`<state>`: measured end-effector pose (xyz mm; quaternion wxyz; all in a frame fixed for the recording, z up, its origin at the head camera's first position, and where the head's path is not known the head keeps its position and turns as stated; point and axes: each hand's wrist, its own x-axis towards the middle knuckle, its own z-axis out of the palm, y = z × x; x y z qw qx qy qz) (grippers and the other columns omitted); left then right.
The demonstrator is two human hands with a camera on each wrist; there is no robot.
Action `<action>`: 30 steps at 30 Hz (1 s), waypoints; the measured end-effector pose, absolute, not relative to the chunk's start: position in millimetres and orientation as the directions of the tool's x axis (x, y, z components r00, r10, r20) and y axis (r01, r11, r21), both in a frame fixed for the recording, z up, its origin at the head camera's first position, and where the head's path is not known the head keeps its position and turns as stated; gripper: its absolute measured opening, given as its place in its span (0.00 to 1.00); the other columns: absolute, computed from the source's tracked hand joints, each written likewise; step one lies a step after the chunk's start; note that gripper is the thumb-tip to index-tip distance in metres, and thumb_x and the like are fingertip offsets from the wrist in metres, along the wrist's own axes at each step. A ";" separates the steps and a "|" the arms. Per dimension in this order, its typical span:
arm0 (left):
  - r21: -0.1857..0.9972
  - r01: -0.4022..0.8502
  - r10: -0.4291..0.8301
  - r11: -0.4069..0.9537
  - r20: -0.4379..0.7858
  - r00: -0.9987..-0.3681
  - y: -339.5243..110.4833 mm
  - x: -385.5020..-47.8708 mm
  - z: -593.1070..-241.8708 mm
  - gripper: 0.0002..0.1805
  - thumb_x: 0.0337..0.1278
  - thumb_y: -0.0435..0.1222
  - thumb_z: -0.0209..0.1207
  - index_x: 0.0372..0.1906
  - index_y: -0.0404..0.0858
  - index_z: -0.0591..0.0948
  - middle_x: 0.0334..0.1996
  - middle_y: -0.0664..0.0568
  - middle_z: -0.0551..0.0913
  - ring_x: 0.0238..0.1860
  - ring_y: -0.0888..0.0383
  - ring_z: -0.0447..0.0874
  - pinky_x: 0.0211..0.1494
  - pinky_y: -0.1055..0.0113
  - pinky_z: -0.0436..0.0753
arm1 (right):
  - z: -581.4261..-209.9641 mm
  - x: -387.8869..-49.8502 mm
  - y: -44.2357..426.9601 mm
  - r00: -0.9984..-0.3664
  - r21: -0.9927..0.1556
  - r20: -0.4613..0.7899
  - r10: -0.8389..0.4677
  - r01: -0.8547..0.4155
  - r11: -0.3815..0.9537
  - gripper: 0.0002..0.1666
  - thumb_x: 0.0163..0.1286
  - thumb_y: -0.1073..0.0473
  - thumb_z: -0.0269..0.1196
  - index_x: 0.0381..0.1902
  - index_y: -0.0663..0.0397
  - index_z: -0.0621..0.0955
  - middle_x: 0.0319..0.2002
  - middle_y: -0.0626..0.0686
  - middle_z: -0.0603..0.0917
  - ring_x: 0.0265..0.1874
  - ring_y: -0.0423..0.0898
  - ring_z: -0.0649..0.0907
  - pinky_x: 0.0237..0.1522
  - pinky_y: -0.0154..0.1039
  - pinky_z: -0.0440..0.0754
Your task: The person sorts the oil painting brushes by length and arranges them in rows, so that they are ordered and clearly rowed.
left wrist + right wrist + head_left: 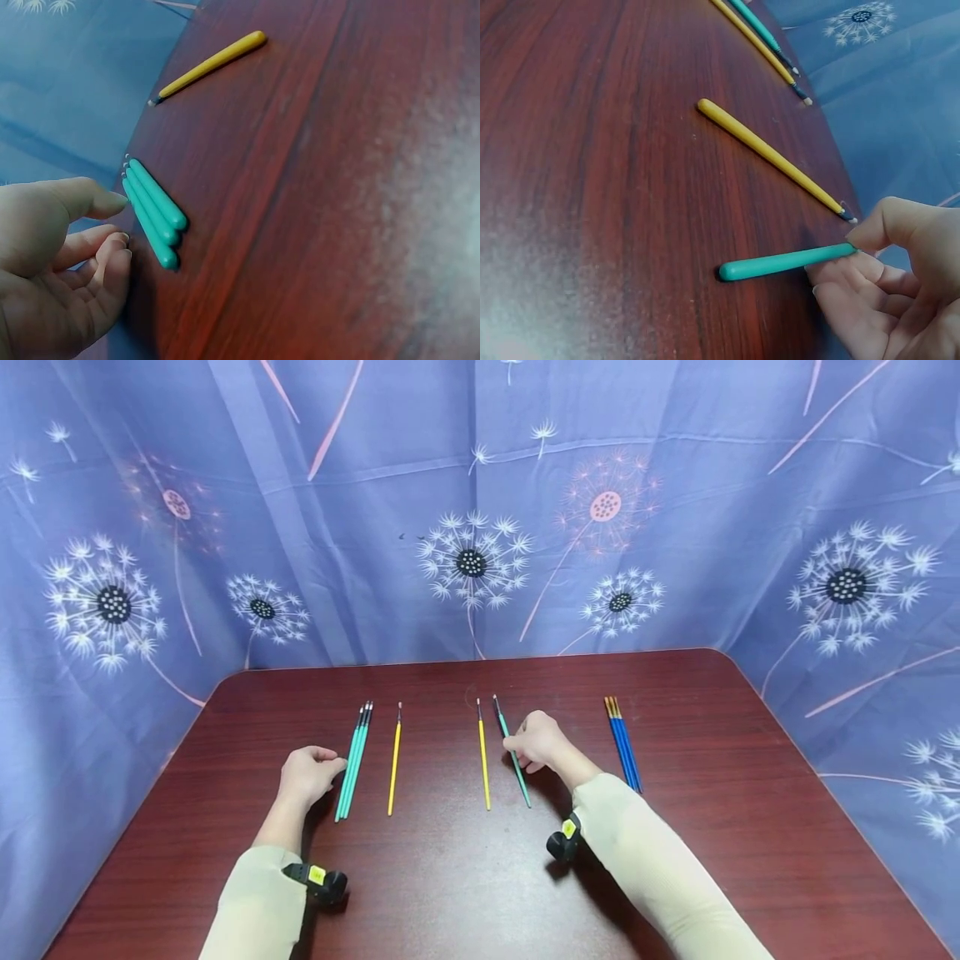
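Three green paintbrushes (354,768) lie side by side on the left of the table, tips pointing away. My left hand (305,774) is just left of them, its thumb close to the outermost handle; the left wrist view shows nothing between thumb and fingers. Whether the thumb touches the handle, I cannot tell. On the right, another green paintbrush (787,262) is pinched between the thumb and fingers of my right hand (537,742). Its handle end lies low at the tabletop. Left of it lies a yellow paintbrush (483,760), roughly parallel.
A second yellow paintbrush (394,764) lies right of the green group. Several blue paintbrushes (624,747) are bunched beyond my right hand. The dark red wooden table (442,877) ends at a blue dandelion-print curtain (375,527) behind and at the sides.
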<state>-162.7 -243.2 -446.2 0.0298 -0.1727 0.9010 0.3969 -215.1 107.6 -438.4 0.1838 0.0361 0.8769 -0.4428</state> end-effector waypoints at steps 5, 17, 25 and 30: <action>0.694 -0.329 -0.284 0.641 -0.184 -0.941 -243.3 -162.1 -444.9 0.18 0.54 0.39 0.59 0.44 0.27 0.79 0.37 0.35 0.84 0.20 0.61 0.81 0.26 0.70 0.78 | -435.1 -212.0 111.7 -0.932 -0.796 -0.345 -0.112 0.227 0.561 0.09 0.59 0.61 0.62 0.28 0.64 0.80 0.19 0.53 0.80 0.18 0.43 0.83 0.23 0.41 0.84; 0.638 -0.237 -0.255 0.733 -0.065 -0.965 -232.6 -160.7 -436.7 0.18 0.55 0.41 0.57 0.43 0.30 0.81 0.38 0.37 0.84 0.40 0.45 0.80 0.43 0.58 0.76 | -432.2 -206.2 129.1 -0.935 -0.838 -0.327 -0.134 0.222 0.499 0.08 0.60 0.63 0.60 0.29 0.66 0.79 0.18 0.53 0.81 0.17 0.43 0.83 0.22 0.40 0.84; 0.637 -0.161 -0.220 0.754 0.013 -0.975 -215.0 -164.6 -430.0 0.18 0.56 0.39 0.57 0.46 0.30 0.80 0.38 0.37 0.84 0.41 0.44 0.80 0.43 0.55 0.77 | -430.5 -204.0 139.8 -0.938 -0.851 -0.328 -0.109 0.244 0.466 0.08 0.60 0.64 0.60 0.32 0.68 0.78 0.21 0.54 0.82 0.18 0.43 0.84 0.25 0.41 0.85; 0.647 -0.137 -0.200 0.750 0.024 -0.980 -198.9 -168.7 -427.4 0.20 0.56 0.41 0.58 0.49 0.31 0.79 0.43 0.37 0.83 0.45 0.43 0.80 0.48 0.52 0.77 | -430.4 -203.1 145.5 -0.938 -0.856 -0.334 -0.098 0.258 0.448 0.09 0.61 0.64 0.59 0.34 0.68 0.78 0.23 0.55 0.82 0.18 0.43 0.83 0.27 0.42 0.85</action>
